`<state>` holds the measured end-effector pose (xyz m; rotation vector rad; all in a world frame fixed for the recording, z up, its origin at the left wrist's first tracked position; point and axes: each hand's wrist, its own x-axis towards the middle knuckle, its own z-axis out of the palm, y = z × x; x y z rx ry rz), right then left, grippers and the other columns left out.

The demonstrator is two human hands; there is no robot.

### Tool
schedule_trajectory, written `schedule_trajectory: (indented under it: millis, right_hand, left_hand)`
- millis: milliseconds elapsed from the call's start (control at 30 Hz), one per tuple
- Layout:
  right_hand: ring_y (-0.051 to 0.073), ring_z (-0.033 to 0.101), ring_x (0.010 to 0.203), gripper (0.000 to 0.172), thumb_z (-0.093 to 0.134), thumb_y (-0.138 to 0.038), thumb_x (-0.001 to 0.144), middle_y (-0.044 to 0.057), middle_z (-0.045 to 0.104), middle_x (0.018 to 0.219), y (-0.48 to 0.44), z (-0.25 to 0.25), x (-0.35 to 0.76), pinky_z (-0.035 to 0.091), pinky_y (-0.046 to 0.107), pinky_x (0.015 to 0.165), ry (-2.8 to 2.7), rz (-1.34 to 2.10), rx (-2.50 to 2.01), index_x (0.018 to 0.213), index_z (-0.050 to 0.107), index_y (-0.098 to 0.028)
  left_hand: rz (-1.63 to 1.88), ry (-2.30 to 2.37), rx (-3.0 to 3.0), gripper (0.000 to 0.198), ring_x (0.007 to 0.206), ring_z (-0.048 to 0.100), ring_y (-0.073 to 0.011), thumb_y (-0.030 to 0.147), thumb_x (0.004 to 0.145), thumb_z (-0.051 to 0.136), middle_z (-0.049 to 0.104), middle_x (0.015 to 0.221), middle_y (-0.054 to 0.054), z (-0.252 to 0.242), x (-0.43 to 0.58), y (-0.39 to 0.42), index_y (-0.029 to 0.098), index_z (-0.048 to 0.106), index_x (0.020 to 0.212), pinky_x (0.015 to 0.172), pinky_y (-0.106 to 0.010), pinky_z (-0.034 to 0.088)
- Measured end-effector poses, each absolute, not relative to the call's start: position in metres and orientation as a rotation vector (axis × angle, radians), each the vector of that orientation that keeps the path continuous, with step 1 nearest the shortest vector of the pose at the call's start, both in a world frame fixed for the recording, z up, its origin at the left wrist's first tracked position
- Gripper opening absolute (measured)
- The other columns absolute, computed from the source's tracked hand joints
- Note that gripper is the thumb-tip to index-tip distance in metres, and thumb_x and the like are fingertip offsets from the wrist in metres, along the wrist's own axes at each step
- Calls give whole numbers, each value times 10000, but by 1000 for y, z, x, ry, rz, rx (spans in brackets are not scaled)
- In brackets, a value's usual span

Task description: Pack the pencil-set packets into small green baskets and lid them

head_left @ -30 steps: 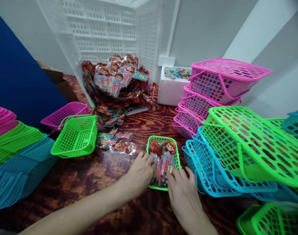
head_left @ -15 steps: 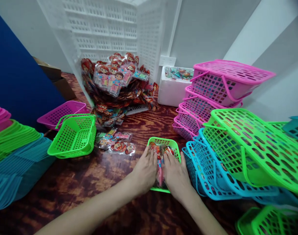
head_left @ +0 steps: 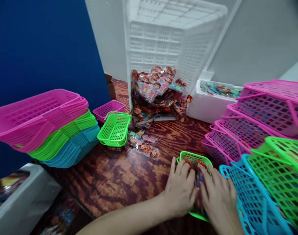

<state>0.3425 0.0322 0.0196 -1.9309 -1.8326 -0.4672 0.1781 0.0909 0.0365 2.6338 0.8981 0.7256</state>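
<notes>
A small green basket [head_left: 196,154] sits on the table at lower right, with shiny plastic packets [head_left: 199,176] printed with red-haired cartoon figures inside. My left hand [head_left: 180,186] lies over its left side, fingers bent a little and apart, touching the packets or the rim. On the right part of the same basket rests my right hand [head_left: 218,192], its fingers spread over the packets. Both hands hide much of the contents. A few loose packets [head_left: 145,147] lie flat on the table to the left, beside another green basket [head_left: 114,130].
A tipped white crate [head_left: 156,42] spills a heap of packets [head_left: 158,85] at the back. Filled pink baskets [head_left: 256,124] and blue baskets [head_left: 256,192] are stacked at right. Nested baskets [head_left: 65,130] stand at left. A white foam box [head_left: 210,104] stands behind.
The view has swung left, so everything appears further right. My hands stay on the green basket; the left hand's fingers have bent and moved from the packets' middle toward the basket's left side.
</notes>
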Motion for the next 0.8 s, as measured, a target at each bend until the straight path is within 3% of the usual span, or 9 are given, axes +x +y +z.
schedule_trajectory:
  millis: [133,233,367,500,667,800]
  right_hand:
    - [313,609,1167,471,479,-130,903,143,655,1262,31,18,267,455,533,998,-1907,-351,-1484,1360,530,-227]
    - [260,600,1188,439,466,-76,902,100,669,1235,46,5,206,498,417,976,-1878,-76,-1386,1286,589,-249]
    - [193,642,1067,346,375,-97,951,78,697,1096,86,0,156,527,319,917,-1658,351,-1449,1092,663,-226]
    - [187,681,887,296,417,-145,917,53,722,921,125,-9,147,540,281,806,-1560,599,-1451,951,705,-207]
    - [175,687,721,312,382,-137,882,37,731,781,179,-23,159,538,251,686,-1409,519,-1540,860,691,-178]
    - [218,672,861,324,369,-162,914,116,715,919,248,-1,157,533,318,796,-1391,221,-1664,1100,629,-107]
  left_hand:
    - [936,1058,2401,412,1370,409,-233,350,1027,350,510,1390,-141,19,136,116,160,517,1352,1200,-479,285]
    - [711,1509,2426,382,1424,348,-213,327,1022,397,448,1479,-133,2,100,170,163,529,1341,1168,-414,339]
    - [625,1718,2382,488,1485,218,-364,360,978,500,352,1553,-217,-15,65,251,105,505,1394,1164,-603,225]
    - [519,1713,2402,571,1445,298,-412,398,931,554,422,1527,-198,-29,49,274,177,483,1453,1095,-637,304]
    - [544,1638,2528,619,1482,253,-351,310,921,548,383,1576,-111,-50,30,222,297,391,1519,1160,-618,206]
    - [505,1613,2543,698,1494,223,-351,281,889,570,327,1608,-92,-58,20,186,299,335,1546,1168,-648,186]
